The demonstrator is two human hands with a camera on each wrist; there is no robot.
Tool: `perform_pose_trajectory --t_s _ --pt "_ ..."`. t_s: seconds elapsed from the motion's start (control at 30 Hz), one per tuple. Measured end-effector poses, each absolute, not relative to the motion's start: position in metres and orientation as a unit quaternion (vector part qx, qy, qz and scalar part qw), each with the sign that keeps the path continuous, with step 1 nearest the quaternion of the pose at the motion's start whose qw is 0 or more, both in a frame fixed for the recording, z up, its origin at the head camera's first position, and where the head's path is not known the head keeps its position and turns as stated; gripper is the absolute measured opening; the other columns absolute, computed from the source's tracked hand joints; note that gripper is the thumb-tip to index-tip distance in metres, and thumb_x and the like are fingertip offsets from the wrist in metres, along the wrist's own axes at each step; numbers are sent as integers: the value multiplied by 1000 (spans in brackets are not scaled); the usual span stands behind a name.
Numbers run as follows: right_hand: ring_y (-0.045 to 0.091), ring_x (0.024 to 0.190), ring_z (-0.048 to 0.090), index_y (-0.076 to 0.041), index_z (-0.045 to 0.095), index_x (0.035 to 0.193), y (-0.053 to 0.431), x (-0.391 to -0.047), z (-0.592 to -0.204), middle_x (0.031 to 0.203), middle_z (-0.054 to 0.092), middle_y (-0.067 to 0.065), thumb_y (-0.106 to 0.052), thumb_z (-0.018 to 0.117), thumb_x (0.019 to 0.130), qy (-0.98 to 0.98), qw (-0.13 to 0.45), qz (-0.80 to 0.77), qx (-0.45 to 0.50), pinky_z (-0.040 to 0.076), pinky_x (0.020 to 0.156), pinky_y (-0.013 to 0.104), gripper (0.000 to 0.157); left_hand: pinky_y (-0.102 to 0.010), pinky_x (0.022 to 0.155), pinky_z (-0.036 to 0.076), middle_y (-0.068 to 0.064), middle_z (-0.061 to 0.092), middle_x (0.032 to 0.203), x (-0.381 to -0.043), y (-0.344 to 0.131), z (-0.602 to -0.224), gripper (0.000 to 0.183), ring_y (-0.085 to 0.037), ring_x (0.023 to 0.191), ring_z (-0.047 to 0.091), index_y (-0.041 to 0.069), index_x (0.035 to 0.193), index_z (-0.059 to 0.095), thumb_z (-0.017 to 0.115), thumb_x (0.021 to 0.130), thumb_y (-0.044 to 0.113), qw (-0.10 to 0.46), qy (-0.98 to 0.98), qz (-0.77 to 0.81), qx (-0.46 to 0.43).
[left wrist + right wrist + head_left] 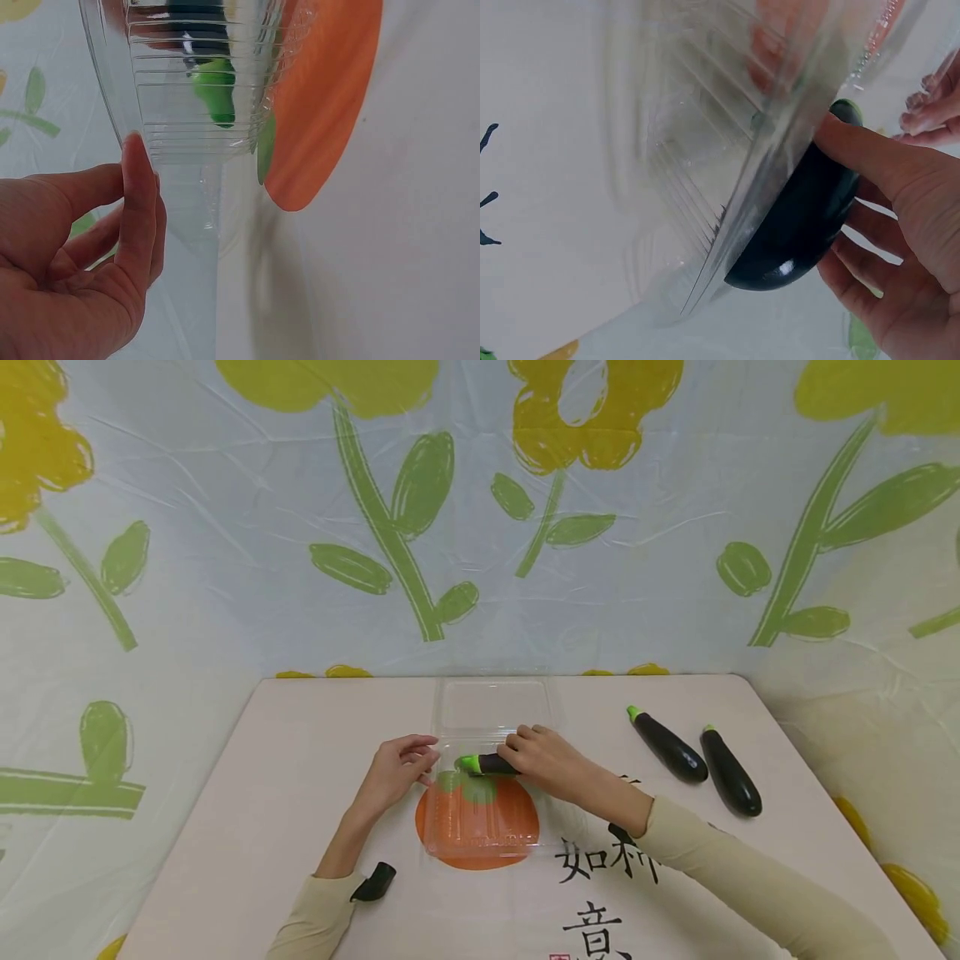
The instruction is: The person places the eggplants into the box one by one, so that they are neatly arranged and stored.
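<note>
A clear plastic clamshell box (480, 839) lies on the table with its lid (493, 706) folded back away from me. My right hand (547, 762) grips a dark eggplant (799, 217) with a bright green stem end, thumb on one side and fingers on the other. The eggplant lies crosswise at the far part of the box, stem end pointing left. At the box's left rim is my left hand (397, 768), its fingers (139, 202) fairly straight and touching the clear edge. Through the ribbed plastic the green stem (216, 90) shows in the left wrist view.
Two more eggplants lie at the right of the table: one (671, 747) nearer the box, another (733, 774) beside it. Under the box the tablecloth (300, 793) bears an orange printed fruit (476, 862) and black written characters. A flower-patterned curtain (247, 568) stands behind.
</note>
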State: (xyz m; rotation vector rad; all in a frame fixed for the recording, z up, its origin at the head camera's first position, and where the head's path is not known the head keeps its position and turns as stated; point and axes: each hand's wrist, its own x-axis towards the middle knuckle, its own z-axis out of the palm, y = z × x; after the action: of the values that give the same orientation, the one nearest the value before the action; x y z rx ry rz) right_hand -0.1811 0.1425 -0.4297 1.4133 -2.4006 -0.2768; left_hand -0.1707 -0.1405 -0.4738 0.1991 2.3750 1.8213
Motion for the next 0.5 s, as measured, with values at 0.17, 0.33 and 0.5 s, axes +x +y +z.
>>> perform_pose_trajectory --t_s 0.17,0.33,0.5 --pt "21 88 62 -9 66 108 140 -179 -431 99 68 3 -33 93 77 -842 157 -140 497 55 74 30 48 -44 70 64 -21 67 103 -172 -141 -476 33 -25 71 68 -9 129 63 68 99 4 69 793 601 70" --pt "20 91 64 -11 68 111 134 -179 -431 103 69 3 -33 92 78 -842 137 -160 497 57 76 29 47 -42 71 64 -21 67 104 -172 -141 -476 33 -26 71 69 -8 130 63 67 100 5 70 796 597 67" --pt "20 91 65 -12 69 111 130 -180 -432 104 69 3 -35 91 79 -843 128 -166 496 59 76 29 46 -43 70 64 -20 68 102 -172 -142 -474 34 -25 71 69 -9 130 63 68 99 4 70 795 598 68"
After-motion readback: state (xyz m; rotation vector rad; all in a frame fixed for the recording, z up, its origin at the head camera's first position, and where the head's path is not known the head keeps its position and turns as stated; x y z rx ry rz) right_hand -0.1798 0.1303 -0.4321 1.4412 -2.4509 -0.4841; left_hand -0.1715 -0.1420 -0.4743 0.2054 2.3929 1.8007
